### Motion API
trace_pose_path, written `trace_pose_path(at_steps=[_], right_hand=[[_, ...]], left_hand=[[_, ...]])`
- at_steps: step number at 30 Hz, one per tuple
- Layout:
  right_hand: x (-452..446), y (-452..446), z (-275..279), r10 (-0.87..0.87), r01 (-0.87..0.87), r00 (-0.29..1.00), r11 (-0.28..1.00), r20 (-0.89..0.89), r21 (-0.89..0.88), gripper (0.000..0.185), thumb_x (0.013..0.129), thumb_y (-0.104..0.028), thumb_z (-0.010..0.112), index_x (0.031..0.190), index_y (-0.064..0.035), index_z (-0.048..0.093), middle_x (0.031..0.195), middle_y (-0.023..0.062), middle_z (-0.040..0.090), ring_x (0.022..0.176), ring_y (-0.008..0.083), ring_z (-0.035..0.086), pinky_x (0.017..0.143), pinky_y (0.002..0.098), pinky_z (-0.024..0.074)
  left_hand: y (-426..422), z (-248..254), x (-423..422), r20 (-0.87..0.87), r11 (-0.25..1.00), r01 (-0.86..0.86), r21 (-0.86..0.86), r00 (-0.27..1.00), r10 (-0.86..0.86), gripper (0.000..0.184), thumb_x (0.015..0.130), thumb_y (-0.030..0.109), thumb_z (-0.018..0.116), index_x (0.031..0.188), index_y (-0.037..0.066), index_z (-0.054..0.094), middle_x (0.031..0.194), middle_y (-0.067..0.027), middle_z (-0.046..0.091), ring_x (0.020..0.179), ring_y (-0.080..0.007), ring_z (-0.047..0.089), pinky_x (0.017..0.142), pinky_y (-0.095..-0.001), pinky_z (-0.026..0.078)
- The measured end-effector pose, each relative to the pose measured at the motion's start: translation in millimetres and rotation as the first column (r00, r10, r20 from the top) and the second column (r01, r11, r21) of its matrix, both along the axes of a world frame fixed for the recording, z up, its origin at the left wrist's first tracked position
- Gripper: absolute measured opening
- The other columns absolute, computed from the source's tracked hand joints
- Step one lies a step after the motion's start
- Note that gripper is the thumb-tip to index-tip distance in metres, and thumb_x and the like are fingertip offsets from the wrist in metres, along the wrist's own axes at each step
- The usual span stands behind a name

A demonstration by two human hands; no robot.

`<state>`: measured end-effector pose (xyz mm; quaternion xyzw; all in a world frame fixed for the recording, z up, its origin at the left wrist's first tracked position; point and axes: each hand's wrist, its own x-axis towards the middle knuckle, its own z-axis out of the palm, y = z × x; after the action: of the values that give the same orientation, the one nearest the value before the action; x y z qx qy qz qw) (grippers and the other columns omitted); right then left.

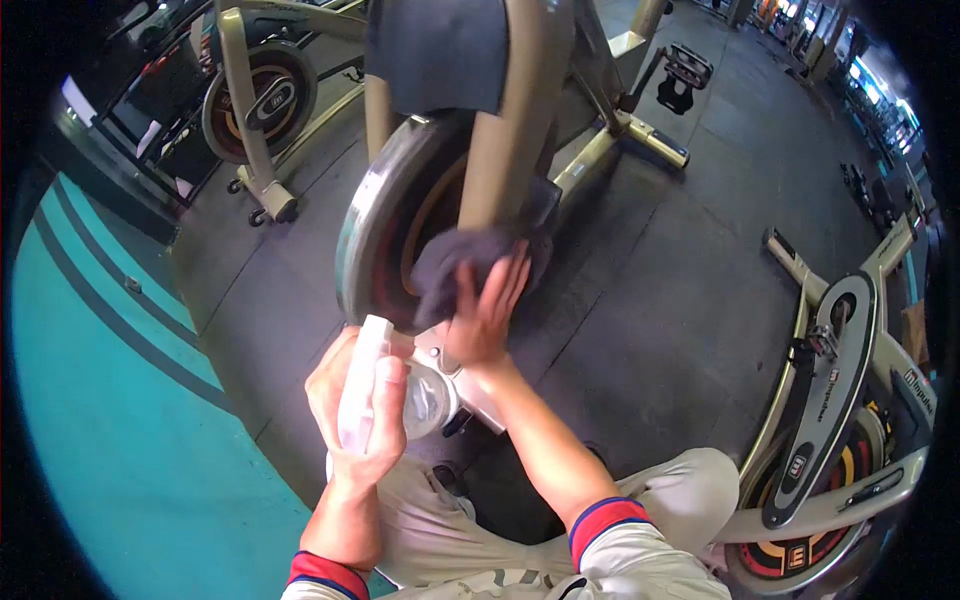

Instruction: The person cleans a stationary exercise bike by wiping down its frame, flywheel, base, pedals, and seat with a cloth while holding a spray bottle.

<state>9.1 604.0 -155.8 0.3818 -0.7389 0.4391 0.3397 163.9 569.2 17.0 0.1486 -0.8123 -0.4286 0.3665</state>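
My left hand (pixel 352 405) is wrapped round the white top of a clear spray bottle (pixel 428 402), low in front of the bike's flywheel. My right hand (pixel 488 315) presses a dark grey cloth (pixel 480 265) against the lower part of the beige fork (pixel 490 180) of an exercise bike. Its fingers are stretched over the cloth, slightly blurred. The silver-rimmed flywheel (pixel 365 215) stands just left of the fork, and the cloth covers part of it. Another dark cloth (pixel 435 60) hangs over the upper frame.
A second exercise bike (pixel 262 100) stands at the upper left, a third (pixel 825 400) at the right. A teal panel with dark stripes (pixel 110 370) fills the left side. Dark floor tiles (pixel 650 290) lie between the bikes.
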Motion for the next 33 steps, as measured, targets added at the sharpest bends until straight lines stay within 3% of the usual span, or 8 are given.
trace_pose_path(at_steps=[3,11,16,19,24,25,28,33], right_hand=[[6.1,-7.7,1.8,-0.011,0.013,0.999,0.999,0.049,-0.033,0.092,0.080,-0.035,0.072,0.157,-0.0112,0.029,0.157,0.0414,0.013,0.142,0.0662,0.017,0.111,0.0770,0.0158],[-100.0,-23.2,162.9,-0.012,-0.019,0.997,0.907,-0.070,-0.421,0.095,0.079,-0.032,0.073,0.154,0.0048,0.027,0.154,0.0438,0.018,0.139,0.0590,0.030,0.116,0.0589,0.0287],[-34.1,-12.3,35.7,-0.004,0.011,0.999,0.988,0.048,-0.156,0.092,0.084,-0.034,0.073,0.158,-0.0072,0.026,0.155,0.0428,0.017,0.139,0.0631,0.028,0.115,0.0657,0.0266],[-39.4,-10.7,43.6,0.006,-0.017,0.999,0.978,-0.052,-0.208,0.097,0.081,-0.029,0.075,0.159,-0.0055,0.023,0.155,0.0426,0.015,0.140,0.0620,0.025,0.114,0.0642,0.0252],[-95.9,-8.5,193.9,-0.085,0.059,0.991,0.970,-0.104,-0.234,0.083,0.084,-0.025,0.071,0.148,0.0122,0.033,0.152,0.0384,0.026,0.141,0.0541,0.029,0.118,0.0559,0.0245],[-111.8,-11.8,215.3,-0.063,0.068,0.998,0.964,0.026,-0.259,0.088,0.084,-0.043,0.070,0.155,-0.0062,0.034,0.155,0.0381,0.023,0.139,0.0575,0.029,0.117,0.0623,0.0213],[-122.4,-12.9,261.3,-0.148,0.119,0.966,0.982,-0.211,-0.144,0.088,0.081,-0.032,0.076,0.157,-0.0151,0.035,0.156,0.0372,0.022,0.141,0.0575,0.026,0.116,0.0619,0.0245],[-88.0,12.2,206.6,-0.041,0.107,0.938,0.979,-0.345,0.173,0.103,0.065,-0.016,0.084,0.156,-0.0245,0.038,0.163,0.0334,0.007,0.143,0.0633,0.015,0.118,0.0631,0.0244]], left_hand=[[0.5,0.4,4.2,0.003,0.999,-0.036,0.012,0.999,0.036,0.025,0.094,0.019,0.059,0.087,-0.004,0.067,0.075,-0.0116,0.063,0.064,-0.0219,0.060,0.061,-0.0343,0.046],[4.8,-1.0,9.1,0.012,0.993,0.003,0.122,1.000,-0.004,0.036,0.099,0.027,0.055,0.091,-0.006,0.066,0.084,-0.0141,0.066,0.064,-0.0185,0.062,0.059,-0.0308,0.048],[3.6,-2.5,-1.5,-0.006,0.997,-0.003,0.077,1.000,0.004,0.029,0.096,0.022,0.058,0.090,-0.005,0.066,0.080,-0.0132,0.064,0.064,-0.0198,0.061,0.061,-0.0316,0.047],[3.0,-5.3,-5.8,0.002,0.999,-0.002,0.040,1.000,0.002,0.022,0.092,0.018,0.062,0.088,-0.003,0.067,0.076,-0.0139,0.064,0.064,-0.0245,0.061,0.062,-0.0350,0.046],[6.5,1.9,-4.2,0.039,0.997,0.067,-0.035,0.997,-0.065,0.030,0.095,0.025,0.058,0.087,-0.003,0.067,0.077,-0.0134,0.065,0.065,-0.0255,0.062,0.063,-0.0352,0.048],[7.5,3.2,-3.6,0.054,0.997,0.076,-0.017,0.996,-0.075,0.030,0.094,0.025,0.059,0.086,-0.003,0.067,0.077,-0.0135,0.065,0.065,-0.0265,0.062,0.063,-0.0357,0.048],[7.4,3.3,-3.3,-0.013,0.996,0.087,0.015,0.996,-0.086,0.013,0.088,0.012,0.069,0.086,-0.001,0.070,0.075,-0.0125,0.065,0.066,-0.0263,0.063,0.064,-0.0357,0.050],[0.2,0.4,0.0,-0.102,0.995,0.097,-0.018,0.990,-0.099,0.009,0.083,0.008,0.074,0.086,0.000,0.069,0.075,-0.0110,0.066,0.066,-0.0253,0.063,0.063,-0.0346,0.051]])
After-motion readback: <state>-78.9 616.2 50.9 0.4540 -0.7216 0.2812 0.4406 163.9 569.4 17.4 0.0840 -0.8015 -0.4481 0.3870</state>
